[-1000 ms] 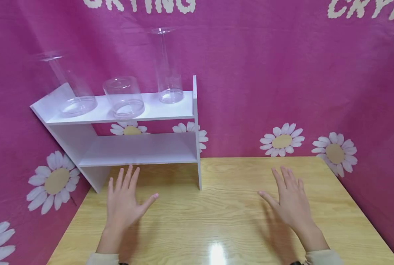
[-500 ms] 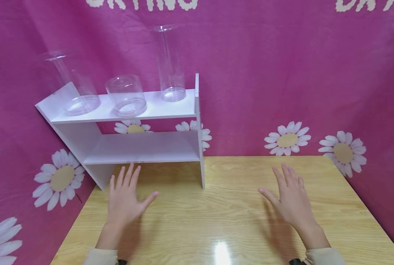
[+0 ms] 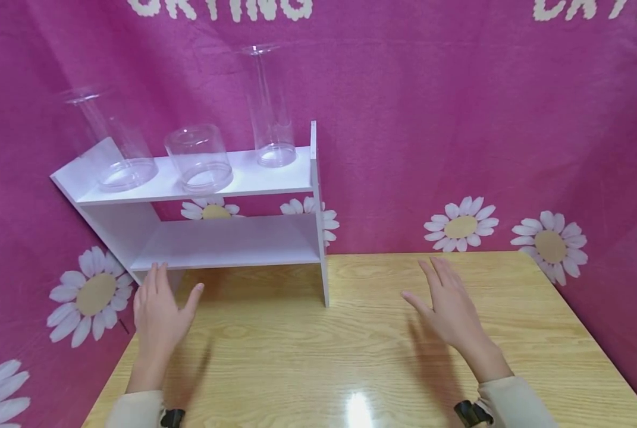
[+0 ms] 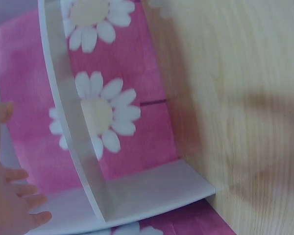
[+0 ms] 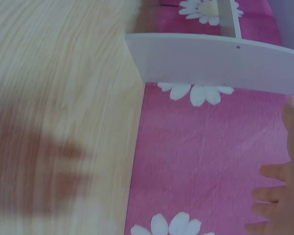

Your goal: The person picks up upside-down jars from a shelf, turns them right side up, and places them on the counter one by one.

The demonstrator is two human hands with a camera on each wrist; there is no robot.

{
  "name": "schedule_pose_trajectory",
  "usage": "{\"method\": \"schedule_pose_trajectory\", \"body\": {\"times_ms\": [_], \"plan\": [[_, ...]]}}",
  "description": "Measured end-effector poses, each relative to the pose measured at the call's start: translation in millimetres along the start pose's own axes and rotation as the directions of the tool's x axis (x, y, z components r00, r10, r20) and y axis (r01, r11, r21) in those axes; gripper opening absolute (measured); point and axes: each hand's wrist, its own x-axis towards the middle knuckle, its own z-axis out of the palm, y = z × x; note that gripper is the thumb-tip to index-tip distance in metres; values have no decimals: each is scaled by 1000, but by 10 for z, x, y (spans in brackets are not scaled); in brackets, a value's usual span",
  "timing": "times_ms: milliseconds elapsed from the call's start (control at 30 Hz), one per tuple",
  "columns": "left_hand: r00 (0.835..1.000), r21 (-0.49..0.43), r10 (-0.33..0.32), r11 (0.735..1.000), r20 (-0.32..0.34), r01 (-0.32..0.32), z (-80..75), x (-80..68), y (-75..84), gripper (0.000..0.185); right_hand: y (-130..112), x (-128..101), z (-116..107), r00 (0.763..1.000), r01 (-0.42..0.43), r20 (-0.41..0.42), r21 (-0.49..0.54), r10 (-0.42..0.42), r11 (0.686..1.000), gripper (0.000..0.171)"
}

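Observation:
My left hand (image 3: 167, 298) hovers open over the wooden table (image 3: 307, 345), fingers straight and together, close to the left foot of the white two-level shelf (image 3: 227, 241). My right hand (image 3: 437, 295) is open too, fingers spread, over the table to the right of the shelf. Neither hand holds anything. On the top board stand three clear plastic cylinders: a tall wide one (image 3: 112, 142) at left, a short one (image 3: 197, 157) in the middle, a tall narrow one (image 3: 269, 107) at right. In the left wrist view my fingertips (image 4: 17, 196) show beside a shelf panel (image 4: 68, 112).
A pink cloth with white daisies (image 3: 460, 226) hangs behind and on both sides of the table. The shelf's lower board holds nothing. The right wrist view shows the table (image 5: 59, 88), a shelf panel (image 5: 210, 61) and my fingers (image 5: 279, 196) over the cloth.
My left hand has moved left toward the shelf's left foot, its fingers drawn closer together. The right hand has drifted slightly left and forward. The cylinders have not moved.

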Motion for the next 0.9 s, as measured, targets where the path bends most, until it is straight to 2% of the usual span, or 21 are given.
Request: {"method": "schedule_pose_trajectory", "body": {"times_ms": [100,200,267,367,500,733,767,833,900], "plan": [[992,-86,-122,989,-24,120,-56,144,-101,80,-76,91,11,1000,11,13,16,-11,1000,73],[972,-155,-232,962,-41,224,-94,307,-223,77,-182,209,12,999,22,26,27,-23,999,72],[953,-211,-300,935,-39,285,-108,409,-317,77,-264,301,15,999,32,35,38,-34,999,72],[909,-320,-416,863,-11,391,-110,548,-444,76,-397,441,28,997,64,37,70,-67,995,71],[840,-463,-542,739,24,489,-87,709,-543,70,-579,622,55,994,93,38,135,-99,986,67],[780,-592,-625,622,20,513,-68,871,-532,63,-901,878,217,995,66,61,270,-85,961,63],[770,-620,-638,596,20,510,-67,881,-531,64,-940,905,258,995,65,56,291,-85,954,62],[753,-656,-658,557,25,509,-64,877,-537,66,-1007,950,334,995,51,57,401,-80,915,59],[750,-675,-662,550,6,491,-51,850,-544,65,-1050,978,402,997,30,51,522,-66,853,55]]}}
